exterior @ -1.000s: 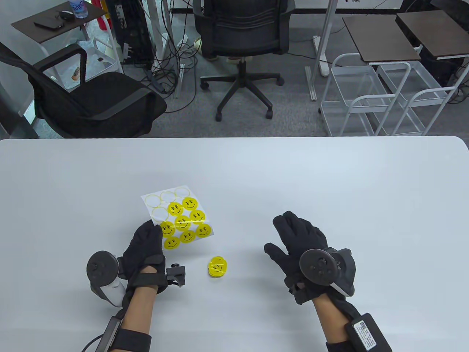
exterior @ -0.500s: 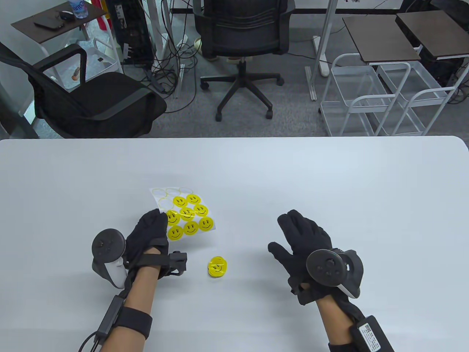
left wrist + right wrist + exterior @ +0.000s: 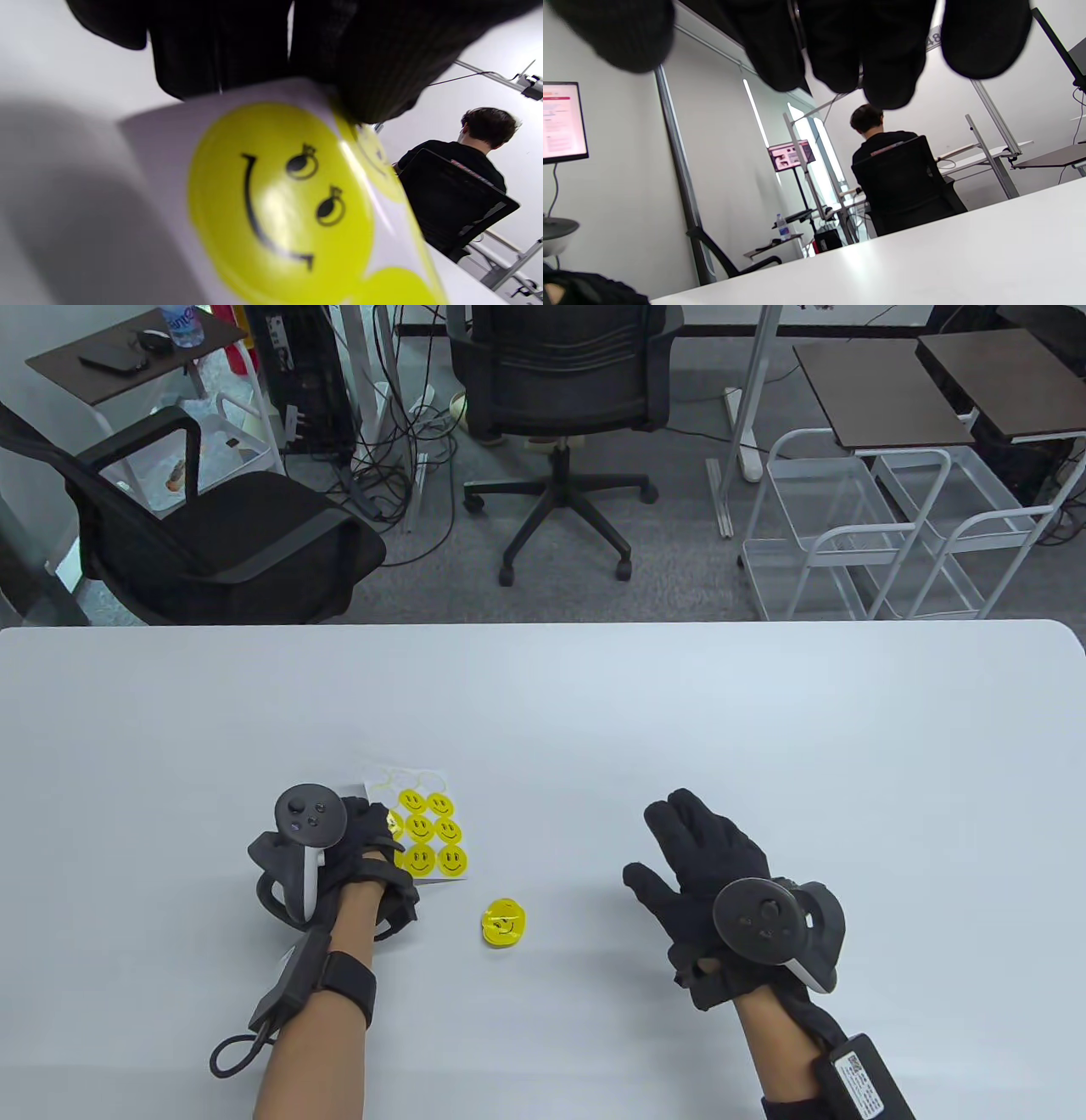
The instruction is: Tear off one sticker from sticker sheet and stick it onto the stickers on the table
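A white sticker sheet (image 3: 428,836) with several yellow smiley stickers is held tilted above the table by my left hand (image 3: 361,848), which grips its left edge. In the left wrist view the sheet (image 3: 280,203) fills the frame, with my gloved fingers (image 3: 373,63) on its top edge. A small pile of yellow smiley stickers (image 3: 504,923) lies on the white table (image 3: 594,704), between my hands. My right hand (image 3: 704,857) is open and empty, fingers spread, to the right of the pile. In the right wrist view its fingertips (image 3: 840,46) hang free.
Office chairs (image 3: 560,381) and white wire carts (image 3: 882,534) stand beyond the table's far edge. A seated person (image 3: 882,140) shows in the wrist views, far behind.
My left hand has turned over and drawn the sheet toward me and right, tilting it up. My right hand has barely moved.
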Motion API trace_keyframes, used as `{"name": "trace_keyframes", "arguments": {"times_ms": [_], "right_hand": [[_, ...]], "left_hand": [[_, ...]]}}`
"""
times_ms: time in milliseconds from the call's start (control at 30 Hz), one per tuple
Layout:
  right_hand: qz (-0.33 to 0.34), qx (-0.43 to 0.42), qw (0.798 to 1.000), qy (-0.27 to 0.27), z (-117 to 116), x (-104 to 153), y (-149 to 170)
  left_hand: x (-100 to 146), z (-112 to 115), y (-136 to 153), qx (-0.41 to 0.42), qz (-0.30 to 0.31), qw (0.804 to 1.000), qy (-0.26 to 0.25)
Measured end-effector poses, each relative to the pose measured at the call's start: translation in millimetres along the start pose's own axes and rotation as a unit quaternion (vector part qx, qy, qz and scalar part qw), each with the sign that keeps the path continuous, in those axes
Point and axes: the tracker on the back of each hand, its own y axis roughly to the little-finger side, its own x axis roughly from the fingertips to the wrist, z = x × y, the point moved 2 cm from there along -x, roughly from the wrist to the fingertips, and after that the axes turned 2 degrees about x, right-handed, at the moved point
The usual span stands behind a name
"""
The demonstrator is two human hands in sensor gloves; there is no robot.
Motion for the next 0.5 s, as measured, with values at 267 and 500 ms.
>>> {"name": "trace_keyframes", "arguments": {"times_ms": [267, 500], "right_hand": [[0.003, -0.001, 1.0, -0.011, -5, -1, -1], [0.004, -0.005, 1.0, -0.013, -5, -1, -2]], "left_hand": [[-3, 3, 0, -0.141, 0.02, 0.99, -0.017], [-2, -1, 9, -0.091, -0.008, 0.996, -0.022]]}}
